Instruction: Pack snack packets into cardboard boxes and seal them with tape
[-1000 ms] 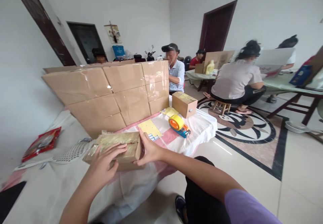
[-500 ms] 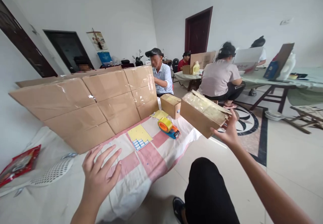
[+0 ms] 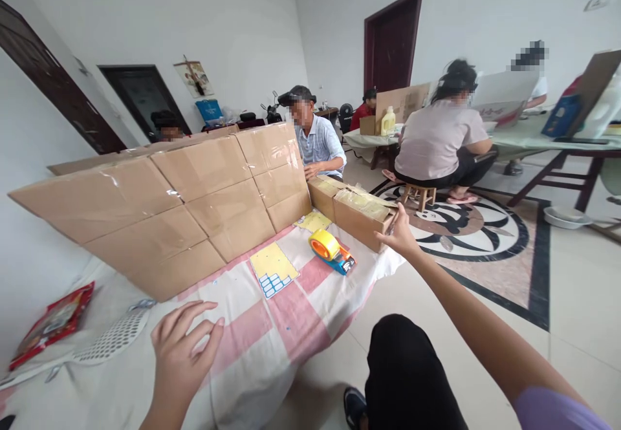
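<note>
My right hand (image 3: 402, 233) grips the near right end of a brown cardboard box (image 3: 359, 218) with clear tape over its top. That box sits at the right edge of the cloth-covered table, end to end with a smaller cardboard box (image 3: 324, 197). My left hand (image 3: 184, 349) hovers over the cloth, holding nothing, its fingers loosely bent and apart. Between the hands lie a blue tape dispenser (image 3: 345, 263) with a yellow roll and a yellow printed card (image 3: 274, 265). Behind them stands a large cardboard divider (image 3: 218, 204) with taped seams.
Across the table sits a person in a light blue shirt (image 3: 320, 142), one hand near the smaller box. A red packet (image 3: 55, 323) and a white perforated piece (image 3: 109, 336) lie at left. Another person (image 3: 436, 139) sits on a stool (image 3: 418, 196) at right.
My right hand has brought the cardboard box left and down onto the table, against the smaller box. My left hand's fingers have curled a little. The view has shifted slightly.
</note>
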Tool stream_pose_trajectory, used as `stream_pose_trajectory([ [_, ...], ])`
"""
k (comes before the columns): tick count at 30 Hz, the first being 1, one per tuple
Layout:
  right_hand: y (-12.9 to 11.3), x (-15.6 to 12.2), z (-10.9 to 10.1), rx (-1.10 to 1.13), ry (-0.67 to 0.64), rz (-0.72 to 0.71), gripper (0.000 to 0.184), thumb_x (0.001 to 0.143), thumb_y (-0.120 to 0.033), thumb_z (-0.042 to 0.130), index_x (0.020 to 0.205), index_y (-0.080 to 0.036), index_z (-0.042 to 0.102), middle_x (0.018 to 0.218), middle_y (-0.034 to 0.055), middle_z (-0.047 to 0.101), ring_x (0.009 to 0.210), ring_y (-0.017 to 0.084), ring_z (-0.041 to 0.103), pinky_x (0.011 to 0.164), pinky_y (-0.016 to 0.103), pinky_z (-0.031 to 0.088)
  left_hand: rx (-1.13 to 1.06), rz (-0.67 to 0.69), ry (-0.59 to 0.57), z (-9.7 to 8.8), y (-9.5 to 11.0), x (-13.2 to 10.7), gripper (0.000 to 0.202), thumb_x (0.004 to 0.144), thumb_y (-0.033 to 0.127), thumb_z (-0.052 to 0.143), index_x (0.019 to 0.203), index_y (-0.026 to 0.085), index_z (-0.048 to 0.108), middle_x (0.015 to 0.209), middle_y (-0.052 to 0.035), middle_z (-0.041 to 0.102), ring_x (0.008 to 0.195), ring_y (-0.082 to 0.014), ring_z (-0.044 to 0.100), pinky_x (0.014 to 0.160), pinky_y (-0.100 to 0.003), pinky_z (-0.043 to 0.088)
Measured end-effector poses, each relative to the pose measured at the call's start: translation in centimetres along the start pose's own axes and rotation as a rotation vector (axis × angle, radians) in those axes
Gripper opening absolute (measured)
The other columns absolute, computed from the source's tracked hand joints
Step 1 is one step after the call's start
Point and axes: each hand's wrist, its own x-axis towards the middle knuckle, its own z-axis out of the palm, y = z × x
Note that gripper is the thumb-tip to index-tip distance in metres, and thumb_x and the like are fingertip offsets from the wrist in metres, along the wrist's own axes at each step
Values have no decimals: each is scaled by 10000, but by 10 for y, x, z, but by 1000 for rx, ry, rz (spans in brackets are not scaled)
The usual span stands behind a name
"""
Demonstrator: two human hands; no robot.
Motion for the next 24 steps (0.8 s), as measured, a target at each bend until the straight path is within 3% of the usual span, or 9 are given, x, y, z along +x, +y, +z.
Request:
stream_pose_trajectory([
  [6, -11, 39, 36, 26, -42, 31, 1275, 625, -523, 777, 1563, -68, 43, 1504, 309, 268, 1422, 415, 313, 1117, 523, 351, -128, -253, -16, -1, -26, -2, 341, 891, 363, 566, 578, 229, 594, 965, -72, 720, 929, -266, 637, 929, -442, 445],
  [12, -31, 64, 67, 30, -98, 171, 1313, 606, -471, 783, 1571, -85, -19, 1530, 319, 235, 1372, 409, 419, 1095, 491, 383, -388, -691, -101, 1, -51, -12, 295, 893, 475, 541, 892, 219, 689, 983, -43, 715, 977, -251, 661, 861, -355, 508],
  [14, -42, 68, 68, 5, -115, 244, 1333, 587, -484, 796, 1569, -88, -13, 1536, 333, 225, 1375, 440, 409, 1097, 533, 370, -428, -807, -117, 2, -54, -15, 330, 870, 492, 553, 958, 208, 698, 904, -37, 729, 844, -236, 669, 808, -355, 520],
  [16, -59, 69, 65, -45, -26, 322, 1319, 581, -546, 794, 1566, -108, 34, 1571, 352, 141, 1404, 505, 332, 1086, 639, 327, -509, -885, -109, 4, -52, -18, 383, 854, 483, 561, 1071, 192, 683, 807, -24, 725, 718, -214, 645, 754, -353, 527],
  [18, -86, 67, 63, -106, 155, 299, 1202, 636, -594, 745, 1558, -144, 118, 1609, 328, 74, 1429, 543, 245, 1073, 728, 259, -621, -936, -84, 7, -48, -22, 445, 852, 467, 563, 1178, 175, 642, 752, -13, 717, 669, -200, 630, 733, -346, 528],
  [20, -127, 60, 66, -135, 297, 125, 997, 734, -563, 667, 1537, -178, 218, 1622, 272, 131, 1449, 514, 223, 1092, 733, 219, -739, -981, -45, 12, -44, -24, 465, 858, 456, 559, 1215, 164, 613, 787, -24, 731, 688, -192, 651, 756, -344, 531],
  [22, -181, 48, 80, -111, 297, -120, 804, 809, -482, 603, 1502, -199, 310, 1595, 223, 247, 1455, 454, 255, 1119, 693, 227, -847, -1019, 14, 16, -42, -24, 459, 847, 449, 560, 1204, 164, 603, 914, -61, 749, 708, -184, 676, 758, -345, 534],
  [24, -246, 28, 106, -32, 174, -355, 662, 850, -406, 567, 1457, -212, 388, 1546, 197, 344, 1445, 416, 296, 1128, 669, 244, -945, -1066, 65, 17, -40, -22, 453, 808, 455, 605, 1164, 175, 608, 1026, -92, 740, 729, -181, 692, 737, -336, 536],
])
